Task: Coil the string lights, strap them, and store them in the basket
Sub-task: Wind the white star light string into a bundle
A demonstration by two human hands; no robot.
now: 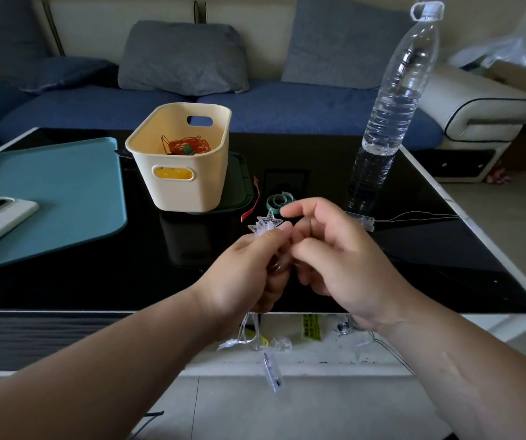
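Head view: the left hand [249, 268] gripped the string lights [266, 225] above the table [112, 281]. I judged them light, springy and brittle at the stars, so best held by the gathered loops. The right hand [334, 249] curled alongside — whether it pinched wire, I couldn't tell. The basket [185, 192] held an orange wire bundle [188, 146].

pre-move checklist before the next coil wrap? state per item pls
1. Left hand grips the star lights: ok.
2. Right hand has the wire pinched: cannot tell, its curled fingers hide it.
3. Whole strand gathered: not ok. Hanging loops dangle below the table edge, and wire trails off the battery box.
4. Green strap at hand: ok, it lies curled on the table just beyond the right hand.
5. Basket ready: ok, top open, with only an orange coil visible inside.
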